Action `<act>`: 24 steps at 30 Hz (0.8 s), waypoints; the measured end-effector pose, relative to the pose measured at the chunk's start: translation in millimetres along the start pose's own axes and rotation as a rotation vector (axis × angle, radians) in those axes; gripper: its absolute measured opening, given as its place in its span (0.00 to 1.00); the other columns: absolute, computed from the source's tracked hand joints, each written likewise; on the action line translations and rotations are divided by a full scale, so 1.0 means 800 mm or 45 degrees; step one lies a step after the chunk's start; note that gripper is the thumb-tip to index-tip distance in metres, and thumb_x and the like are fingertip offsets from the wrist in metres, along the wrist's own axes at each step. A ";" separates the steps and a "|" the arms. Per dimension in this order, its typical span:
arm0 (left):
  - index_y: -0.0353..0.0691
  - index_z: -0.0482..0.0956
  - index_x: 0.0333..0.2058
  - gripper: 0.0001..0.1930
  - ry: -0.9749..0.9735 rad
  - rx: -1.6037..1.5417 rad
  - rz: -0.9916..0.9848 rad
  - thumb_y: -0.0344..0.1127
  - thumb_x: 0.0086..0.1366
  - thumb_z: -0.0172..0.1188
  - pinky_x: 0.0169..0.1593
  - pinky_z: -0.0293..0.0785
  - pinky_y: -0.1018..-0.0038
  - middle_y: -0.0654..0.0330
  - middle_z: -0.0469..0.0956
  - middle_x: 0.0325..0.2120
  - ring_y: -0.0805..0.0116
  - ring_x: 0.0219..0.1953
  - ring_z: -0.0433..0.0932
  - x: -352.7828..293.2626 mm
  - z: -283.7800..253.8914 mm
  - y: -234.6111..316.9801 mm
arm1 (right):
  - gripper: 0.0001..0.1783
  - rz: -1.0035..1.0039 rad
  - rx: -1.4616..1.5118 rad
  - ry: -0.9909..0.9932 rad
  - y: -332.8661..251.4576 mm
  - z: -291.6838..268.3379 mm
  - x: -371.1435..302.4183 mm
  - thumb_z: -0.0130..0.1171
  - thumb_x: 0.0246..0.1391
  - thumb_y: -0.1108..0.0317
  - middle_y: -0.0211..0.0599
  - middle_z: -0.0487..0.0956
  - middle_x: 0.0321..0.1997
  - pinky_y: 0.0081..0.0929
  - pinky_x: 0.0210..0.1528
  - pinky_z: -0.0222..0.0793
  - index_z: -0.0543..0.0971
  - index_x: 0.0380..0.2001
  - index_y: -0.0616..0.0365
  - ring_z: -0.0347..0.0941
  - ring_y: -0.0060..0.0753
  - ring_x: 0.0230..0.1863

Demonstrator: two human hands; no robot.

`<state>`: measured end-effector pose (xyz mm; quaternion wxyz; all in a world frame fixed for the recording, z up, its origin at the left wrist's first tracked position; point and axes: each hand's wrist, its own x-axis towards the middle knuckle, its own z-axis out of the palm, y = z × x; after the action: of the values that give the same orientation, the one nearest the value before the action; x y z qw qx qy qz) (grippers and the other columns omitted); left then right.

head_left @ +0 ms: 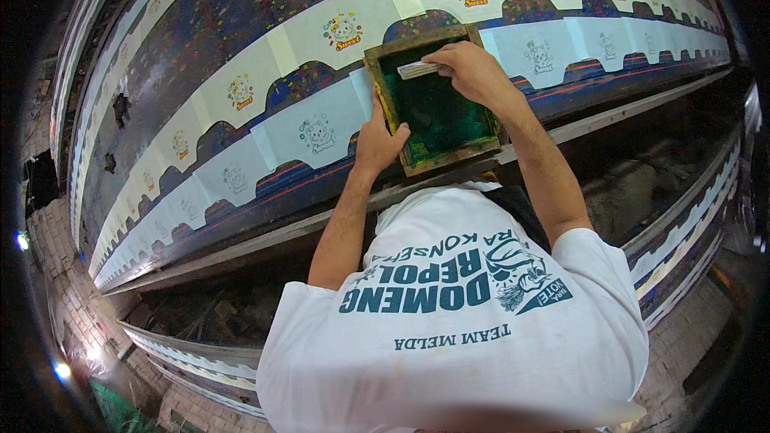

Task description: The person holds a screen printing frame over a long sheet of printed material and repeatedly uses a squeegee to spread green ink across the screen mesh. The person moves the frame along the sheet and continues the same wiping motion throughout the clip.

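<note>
A small wooden screen-printing frame (451,157) rests over the row of pale cut pieces in front of me. Its mesh (437,112) is dark green, with brighter green ink smeared along the near end. My left hand (380,143) grips the frame's left side, thumb over the near corner. Inside the far part of the frame, my right hand (475,72) pinches a squeegee (417,70) with a pale, flat handle. Its lower edge is hard to make out. Beside the frame lies a pale piece (318,135) printed with a green outline of a cartoon figure; the piece beneath the frame is mostly hidden.
Farther back, another row of pieces (345,30) bears multicoloured prints. Both rows lie on a long, dark, paint-spattered table (188,36) with a raised near edge (321,228). More tables with pale pieces (682,228) stand behind me, and brick paving (68,273) shows at left.
</note>
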<state>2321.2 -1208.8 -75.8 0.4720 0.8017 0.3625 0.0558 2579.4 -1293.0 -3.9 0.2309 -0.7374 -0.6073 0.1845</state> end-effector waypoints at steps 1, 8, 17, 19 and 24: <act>0.30 0.39 0.80 0.55 -0.013 0.004 -0.017 0.43 0.64 0.64 0.58 0.82 0.49 0.31 0.85 0.49 0.31 0.48 0.86 0.000 -0.001 0.000 | 0.19 -0.024 -0.017 0.069 0.001 0.004 0.004 0.63 0.57 0.77 0.49 0.88 0.44 0.51 0.53 0.80 0.89 0.51 0.53 0.84 0.58 0.48; 0.30 0.37 0.80 0.56 -0.095 0.007 -0.129 0.43 0.65 0.64 0.56 0.83 0.50 0.31 0.86 0.44 0.31 0.46 0.87 -0.001 -0.005 0.008 | 0.26 0.038 -0.085 0.052 -0.033 0.024 -0.096 0.61 0.53 0.81 0.44 0.85 0.55 0.45 0.64 0.76 0.86 0.56 0.53 0.79 0.53 0.60; 0.30 0.35 0.80 0.56 -0.089 0.070 -0.174 0.41 0.65 0.64 0.57 0.83 0.51 0.30 0.85 0.46 0.32 0.47 0.87 -0.005 -0.011 0.029 | 0.28 0.018 -0.072 -0.002 -0.046 0.017 -0.135 0.62 0.51 0.81 0.40 0.84 0.56 0.44 0.63 0.77 0.85 0.57 0.50 0.78 0.49 0.61; 0.32 0.35 0.80 0.55 -0.056 0.008 -0.130 0.38 0.65 0.64 0.58 0.82 0.52 0.31 0.84 0.52 0.32 0.50 0.86 -0.005 -0.007 0.039 | 0.28 0.023 -0.040 -0.028 -0.037 0.007 -0.137 0.62 0.51 0.80 0.39 0.84 0.56 0.44 0.63 0.77 0.85 0.56 0.50 0.78 0.49 0.61; 0.32 0.36 0.80 0.55 0.033 0.004 0.068 0.37 0.65 0.65 0.58 0.82 0.53 0.34 0.84 0.54 0.34 0.51 0.86 0.020 0.050 0.088 | 0.27 0.005 -0.049 0.051 0.018 -0.044 -0.164 0.63 0.51 0.79 0.38 0.84 0.56 0.44 0.63 0.76 0.85 0.56 0.50 0.77 0.49 0.61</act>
<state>2387.4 -1247.6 -45.8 0.4642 0.8111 0.3472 0.0783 2585.3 -1428.2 16.1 0.2286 -0.7465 -0.6046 0.1583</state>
